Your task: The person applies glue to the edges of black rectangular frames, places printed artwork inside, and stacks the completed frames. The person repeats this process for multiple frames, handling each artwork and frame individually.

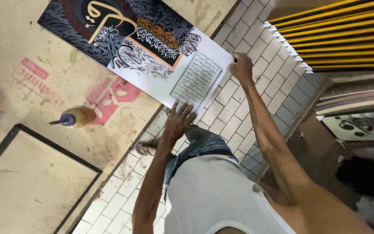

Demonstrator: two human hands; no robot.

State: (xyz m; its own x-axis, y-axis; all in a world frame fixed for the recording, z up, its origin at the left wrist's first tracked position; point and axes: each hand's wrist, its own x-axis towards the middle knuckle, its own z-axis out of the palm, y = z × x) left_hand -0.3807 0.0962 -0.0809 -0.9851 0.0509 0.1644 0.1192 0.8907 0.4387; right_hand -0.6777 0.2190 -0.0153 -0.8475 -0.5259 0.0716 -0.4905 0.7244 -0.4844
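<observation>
Left hand (179, 120): mine, fingers spread, lying flat on the near edge of the print, pressing it down.
Right hand (240, 66): mine, closed around the far corner of the print, thumb and fingers pinching the white margin.
Print (148, 43): a large sheet with dark, gold and white lettering-like ornament and a white text panel; it lies on the table ahead of both hands, its white end overhanging the table edge between them.
Table (22, 108): a worn brown board surface to the left of my left hand.
Glue bottle (75, 117): lying on its side on the table, well to the left of my left hand, apart from the print.
Frame (44, 143): dark border around a brown panel, lower left, beyond the bottle.
Step in hand, as I judge it: steadying and lining up the sheet by its white end.
What any next move calls for: an even grip at both points, so the sheet does not crease.
Striped panels (338, 30): yellow and dark, stacked to the right of my right hand.
Hard to make out: the print's far end is cut off; items at lower right are blurred.
</observation>
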